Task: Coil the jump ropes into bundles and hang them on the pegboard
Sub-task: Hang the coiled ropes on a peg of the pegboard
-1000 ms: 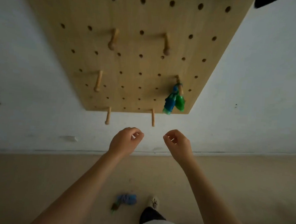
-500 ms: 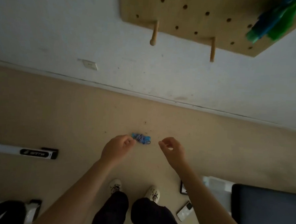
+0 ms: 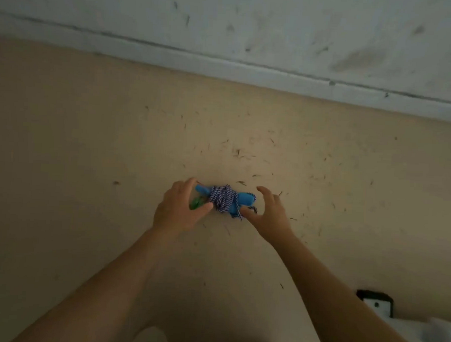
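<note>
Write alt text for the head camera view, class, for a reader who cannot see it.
Two bare hands reach down to a jump rope bundle lying on a beige floor: the left hand closes around its left end, while the right hand is spread open at its right end. Blue handles poke out of the blue-and-white cord; a white wall runs behind.

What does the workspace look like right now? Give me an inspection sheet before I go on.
Surface: beige floor, strewn with small dark specks.
Job's things: jump rope bundle lies on the floor, striped cord wound around blue handles; a green part shows at its left end.
Clutter: dark-edged object at lower right, partly cut off; a pale blurred item beside it.
Grippers: left hand curls over the bundle's left end; right hand is open at its right end, thumb beneath the cord.
Cables: nothing seen.
Surroundings: white wall with scuffs; pegboard not in view; shoe at the bottom edge.
</note>
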Tool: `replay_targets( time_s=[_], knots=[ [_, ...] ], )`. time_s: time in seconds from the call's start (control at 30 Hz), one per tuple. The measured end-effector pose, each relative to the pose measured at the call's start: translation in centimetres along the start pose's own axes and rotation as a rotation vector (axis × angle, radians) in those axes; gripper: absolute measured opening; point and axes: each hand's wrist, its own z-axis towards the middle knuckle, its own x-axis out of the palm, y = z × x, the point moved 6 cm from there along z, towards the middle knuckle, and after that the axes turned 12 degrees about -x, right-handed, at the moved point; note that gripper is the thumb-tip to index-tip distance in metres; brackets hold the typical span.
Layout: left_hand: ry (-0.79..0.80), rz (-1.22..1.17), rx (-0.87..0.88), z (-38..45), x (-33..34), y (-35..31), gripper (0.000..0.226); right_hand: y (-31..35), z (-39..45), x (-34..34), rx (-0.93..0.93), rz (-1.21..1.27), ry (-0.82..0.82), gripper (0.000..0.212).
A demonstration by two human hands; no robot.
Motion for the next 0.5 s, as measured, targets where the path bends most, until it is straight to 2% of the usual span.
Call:
replay_targets(
  time_s=[0.07,0.13,0.2,0.3,0.4,0.5],
  knots=[
    [0.061,0.017,-0.080,2.7,3.2,1.3,0.090,-2.5,2.7,2.6,-0.005,-0.016,0.026,0.079],
    [0.071,-0.007,-0.099,4.6,5.3,1.7,0.103,-3.2,4.8,4.4,-0.085,-0.038,0.027,0.083],
    [0.045,-0.078,-0.072,6.0,6.0,1.7,0.101,-2.9,6.4,5.5,-0.137,0.039,0.043,0.075],
    [0.127,-0.277,-0.099,6.3,5.5,1.5,0.088,-2.6,6.5,5.6,-0.059,0.205,0.098,0.049],
    [0.214,-0.414,-0.120,3.4,3.0,-0.1,0.079,-1.0,3.9,3.3,-0.004,0.340,0.101,0.043],
    [0.223,-0.530,-0.118,-1.6,-2.2,-3.2,0.088,3.5,-0.3,-1.9,-0.019,0.452,0.097,0.040]
  ],
)
